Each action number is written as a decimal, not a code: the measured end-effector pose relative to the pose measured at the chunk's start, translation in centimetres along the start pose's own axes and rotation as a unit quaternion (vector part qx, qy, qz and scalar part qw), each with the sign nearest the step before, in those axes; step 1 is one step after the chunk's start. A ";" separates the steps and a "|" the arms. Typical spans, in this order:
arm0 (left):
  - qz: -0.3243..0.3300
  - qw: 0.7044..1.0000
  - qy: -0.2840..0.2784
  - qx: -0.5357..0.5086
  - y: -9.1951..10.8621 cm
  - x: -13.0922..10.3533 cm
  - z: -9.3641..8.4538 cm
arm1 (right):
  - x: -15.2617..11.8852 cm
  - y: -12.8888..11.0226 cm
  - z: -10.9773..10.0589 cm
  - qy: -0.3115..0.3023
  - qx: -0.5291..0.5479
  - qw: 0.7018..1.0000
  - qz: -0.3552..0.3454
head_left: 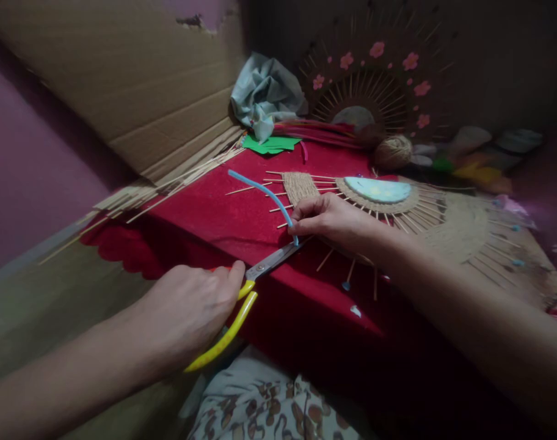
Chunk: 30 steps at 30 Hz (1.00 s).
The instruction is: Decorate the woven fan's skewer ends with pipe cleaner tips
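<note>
Red cloth-covered surface (205, 214), front edge;
my left hand (198, 302) grips yellow-handled metal scissors (272, 261); right hand (327, 215) pinches thin fuzzy blue strip (265, 189).

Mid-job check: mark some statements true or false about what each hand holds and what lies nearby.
1. The left hand holds the scissors. True.
2. The right hand pinches a green pipe cleaner. False: the right hand pinches a light-blue pipe cleaner.
3. The scissors are at the pipe cleaner's lower end. True.
4. The scissors' visible handles are all black. False: they are mostly yellow.
5. Green sheets lie on the red cloth. True.
</note>
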<state>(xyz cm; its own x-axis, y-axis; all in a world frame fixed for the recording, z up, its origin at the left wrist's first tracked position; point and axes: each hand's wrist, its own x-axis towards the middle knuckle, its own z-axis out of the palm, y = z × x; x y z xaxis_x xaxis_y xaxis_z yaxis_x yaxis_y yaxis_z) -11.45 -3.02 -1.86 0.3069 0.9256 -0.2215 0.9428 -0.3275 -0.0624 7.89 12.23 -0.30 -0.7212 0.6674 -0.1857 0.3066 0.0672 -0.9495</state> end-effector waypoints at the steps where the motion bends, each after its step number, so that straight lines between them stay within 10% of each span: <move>1: -0.006 1.000 -0.004 0.028 0.1 0.1 0.0 | 0.0 0.0 0.0 0.002 -0.001 1.000 0.000; 15: 0.006 0.998 -0.022 0.067 -0.5 0.8 -0.8 | -0.2 -0.1 -0.1 0.032 0.074 0.997 0.014; 21: -0.071 0.995 -0.050 0.044 -3.2 0.1 -4.1 | 1.0 1.4 -1.4 0.046 0.180 0.983 -0.012; 30: -0.281 0.958 0.050 0.008 -11.3 10.1 -5.7 | 0.9 1.4 -0.8 0.090 0.224 0.970 -0.021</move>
<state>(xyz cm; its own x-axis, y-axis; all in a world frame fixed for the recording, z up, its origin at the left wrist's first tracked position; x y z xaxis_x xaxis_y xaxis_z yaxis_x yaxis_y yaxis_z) -18.19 11.14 2.17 -0.2379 0.9697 -0.0546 0.9608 0.2268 -0.1595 8.15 13.50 -1.66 -0.5951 0.7923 -0.1349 -0.0514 -0.2050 -0.9774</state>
